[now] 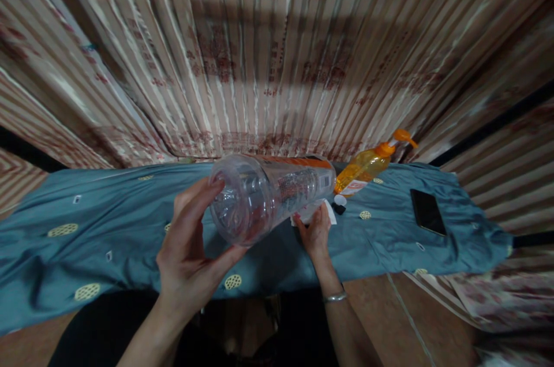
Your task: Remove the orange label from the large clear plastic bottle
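A large clear plastic bottle (277, 191) with an orange label is tilted in the air, its base toward the camera. My left hand (190, 240) grips it around the base, thumb below and fingers above. Lower and to the right, my right hand (315, 234) has its fingers pressed together on a white paper or tissue (329, 212) at the cloth. The big bottle hides part of that paper. Just right of it are a small white round cap (340, 200) and a black piece (339, 209).
A yellow pump bottle (366, 169) with an orange top stands tilted in view behind the caps. A black phone (427, 212) lies at the right on the blue patterned cloth (138, 228). Striped curtains (268, 55) hang behind and at both sides.
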Tool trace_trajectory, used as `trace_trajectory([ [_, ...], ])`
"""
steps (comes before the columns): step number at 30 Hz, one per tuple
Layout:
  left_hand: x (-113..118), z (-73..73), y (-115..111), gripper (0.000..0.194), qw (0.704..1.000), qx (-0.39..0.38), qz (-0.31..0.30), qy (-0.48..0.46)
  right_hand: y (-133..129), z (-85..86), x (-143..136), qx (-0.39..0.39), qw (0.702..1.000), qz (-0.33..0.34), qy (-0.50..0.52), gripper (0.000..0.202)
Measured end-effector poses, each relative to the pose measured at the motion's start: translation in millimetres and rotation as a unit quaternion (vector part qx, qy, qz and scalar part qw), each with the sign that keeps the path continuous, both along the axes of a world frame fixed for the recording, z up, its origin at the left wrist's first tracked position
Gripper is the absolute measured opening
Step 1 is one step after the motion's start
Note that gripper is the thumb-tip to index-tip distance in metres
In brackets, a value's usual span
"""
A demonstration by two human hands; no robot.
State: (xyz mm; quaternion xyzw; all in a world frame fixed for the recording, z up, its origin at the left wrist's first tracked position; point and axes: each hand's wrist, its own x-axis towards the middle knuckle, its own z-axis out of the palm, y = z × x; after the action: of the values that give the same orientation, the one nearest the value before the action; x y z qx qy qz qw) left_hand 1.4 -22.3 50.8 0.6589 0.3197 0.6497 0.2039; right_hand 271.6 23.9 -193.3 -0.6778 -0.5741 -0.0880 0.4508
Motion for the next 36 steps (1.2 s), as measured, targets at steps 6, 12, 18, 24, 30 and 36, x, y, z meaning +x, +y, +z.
trace_trajectory([
  [6,1.9,1.5,-0.7,0.075,1.0,-0.012,0.019,0.003,0.0,-1.7,0.4,-0.015,1.0,-0.003,0.005,0.072],
  [12,0.6,-0.4,-1.1,0.078,1.0,-0.02,0.02,0.007,0.1,-0.6,0.1,-0.009,1.0,-0.009,-0.005,0.072],
  [18,0.2,0.8,-3.0,0.077,0.999,-0.028,0.022,0.016,1.0,-3.5,1.1,-0.007,1.0,-0.013,-0.011,0.076],
  [24,1.5,1.1,-1.2,0.076,0.999,-0.025,0.018,0.012,0.2,-4.8,1.7,-0.021,1.0,-0.001,0.01,0.075],
  [30,0.7,0.7,-0.8,0.081,1.0,-0.011,0.019,0.018,-0.6,-0.6,-0.3,-0.019,1.0,-0.01,0.001,0.076],
  [36,2.3,1.2,-1.6,0.076,1.0,-0.016,0.02,0.014,-0.8,-0.7,-0.2,-0.024,1.0,-0.008,0.004,0.076],
])
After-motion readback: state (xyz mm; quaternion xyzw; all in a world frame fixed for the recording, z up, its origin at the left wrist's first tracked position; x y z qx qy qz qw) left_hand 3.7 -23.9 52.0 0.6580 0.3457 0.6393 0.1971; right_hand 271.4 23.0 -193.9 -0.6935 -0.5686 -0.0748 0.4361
